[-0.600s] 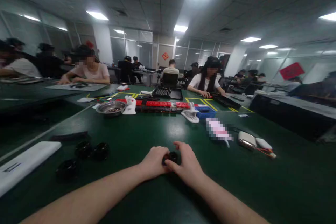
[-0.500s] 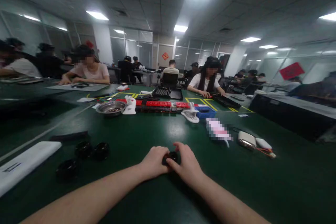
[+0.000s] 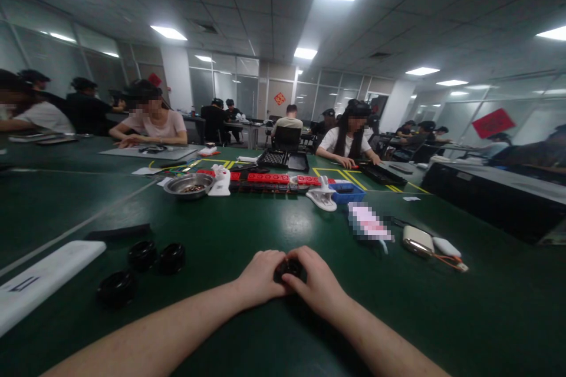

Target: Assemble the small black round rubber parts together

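Head view: both hands meet low at centre frame on the green worktop [image 3: 247,218], closed around one small black round part [image 3: 289,269]. The left hand [image 3: 260,278] grips its left side with fingers curled in; the right hand [image 3: 317,284] grips its right side, thumb and fingers wrapped over the top edge. Only the part's upper face shows between the fingertips; whether it rests on the worktop or is held just above it cannot be told. To the left, well apart from the hands, three similar black round parts [image 3: 142,255] lie on the worktop, two side by side and one nearer the viewer. Beyond them lies a flat black strip [image 3: 118,231], and a long white slab [image 3: 42,277] runs toward the left edge. Further back stand a metal bowl [image 3: 188,185], a row of red blocks [image 3: 267,177], a blue tray [image 3: 347,191] and a white holder [image 3: 323,198]. To the right of the hands lie a small cream case [image 3: 417,240] and a white item with an orange cord [image 3: 447,247]. Other people sit at worktops further back, their hands on their own work
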The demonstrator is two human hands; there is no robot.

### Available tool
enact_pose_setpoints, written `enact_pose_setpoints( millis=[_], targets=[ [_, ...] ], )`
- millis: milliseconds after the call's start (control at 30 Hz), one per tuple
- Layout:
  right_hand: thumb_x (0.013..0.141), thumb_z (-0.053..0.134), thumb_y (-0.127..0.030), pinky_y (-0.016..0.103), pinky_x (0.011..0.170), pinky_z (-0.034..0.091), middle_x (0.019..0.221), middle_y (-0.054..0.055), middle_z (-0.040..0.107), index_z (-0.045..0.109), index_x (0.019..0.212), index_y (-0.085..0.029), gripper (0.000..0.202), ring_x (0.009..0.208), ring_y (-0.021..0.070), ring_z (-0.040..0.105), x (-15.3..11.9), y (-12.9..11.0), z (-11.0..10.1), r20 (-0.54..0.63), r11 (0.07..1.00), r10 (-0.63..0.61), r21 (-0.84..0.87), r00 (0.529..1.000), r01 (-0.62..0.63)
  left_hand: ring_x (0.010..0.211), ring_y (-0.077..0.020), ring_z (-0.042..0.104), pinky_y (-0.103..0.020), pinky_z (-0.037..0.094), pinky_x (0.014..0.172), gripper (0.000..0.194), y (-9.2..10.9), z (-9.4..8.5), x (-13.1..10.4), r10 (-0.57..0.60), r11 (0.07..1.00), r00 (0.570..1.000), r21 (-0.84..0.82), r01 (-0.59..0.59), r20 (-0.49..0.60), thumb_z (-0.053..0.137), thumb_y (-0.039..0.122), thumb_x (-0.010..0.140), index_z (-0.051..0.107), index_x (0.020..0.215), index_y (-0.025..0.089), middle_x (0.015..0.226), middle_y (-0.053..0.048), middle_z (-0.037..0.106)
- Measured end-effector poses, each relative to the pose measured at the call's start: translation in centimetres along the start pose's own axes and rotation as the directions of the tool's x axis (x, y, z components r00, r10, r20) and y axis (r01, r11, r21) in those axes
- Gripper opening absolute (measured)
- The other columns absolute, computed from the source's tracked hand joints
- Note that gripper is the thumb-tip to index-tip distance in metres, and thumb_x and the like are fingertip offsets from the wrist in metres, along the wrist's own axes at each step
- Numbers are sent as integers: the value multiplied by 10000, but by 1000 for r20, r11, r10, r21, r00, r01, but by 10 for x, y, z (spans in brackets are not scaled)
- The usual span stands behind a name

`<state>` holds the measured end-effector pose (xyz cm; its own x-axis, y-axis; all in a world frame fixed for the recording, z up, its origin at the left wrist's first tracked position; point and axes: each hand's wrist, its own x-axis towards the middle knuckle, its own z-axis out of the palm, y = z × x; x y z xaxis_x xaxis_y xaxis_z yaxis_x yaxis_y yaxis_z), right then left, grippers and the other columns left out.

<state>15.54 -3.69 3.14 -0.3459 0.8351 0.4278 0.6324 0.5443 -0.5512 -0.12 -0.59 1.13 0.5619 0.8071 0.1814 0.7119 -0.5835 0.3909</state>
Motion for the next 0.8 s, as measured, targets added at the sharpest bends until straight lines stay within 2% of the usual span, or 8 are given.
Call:
enact_pose_setpoints(
  millis=[233,400,567,667,800],
  targets=[
    [769,520,-193,384,809,448,993,83,544,441,1090,-181,331,908,221,548,4,19,-7,-195,995,34,102,980,-14,778,-209,562,-277,389,667,316,3,-13,-2,-109,989,994,96,110,-9,649,475,645,559,781,204,796,-1,585],
    [746,551,-217,363,795,482,958,73,562,443,1086,-173,360,869,208,586,6,27,0,-202,983,79,177,976,-43,816,-239,574,-311,400,691,336,-11,-40,-15,-224,956,974,198,215,25,646,498,638,604,815,216,836,-27,620],
    [726,584,-228,348,777,493,939,57,582,470,1067,-191,361,850,203,595,4,22,0,-172,980,81,195,982,-46,757,-250,596,-316,419,640,315,-25,-71,-58,-360,892,931,315,324,62,642,451,645,644,840,203,800,-48,643],
    [729,584,-232,359,797,481,960,65,582,481,1065,-189,354,873,209,587,3,20,-1,-156,981,70,189,985,-40,839,-291,567,-394,393,732,351,-27,-86,-90,-414,840,910,393,374,20,627,403,664,655,917,162,880,-104,628],
    [735,577,-237,377,818,467,982,82,581,487,1059,-175,341,894,217,579,2,15,-1,-134,983,66,181,989,-41,931,-320,516,-424,354,790,388,-30,-99,-120,-462,743,887,535,404,-28,627,383,656,664,958,141,974,-139,593]
  ],
)
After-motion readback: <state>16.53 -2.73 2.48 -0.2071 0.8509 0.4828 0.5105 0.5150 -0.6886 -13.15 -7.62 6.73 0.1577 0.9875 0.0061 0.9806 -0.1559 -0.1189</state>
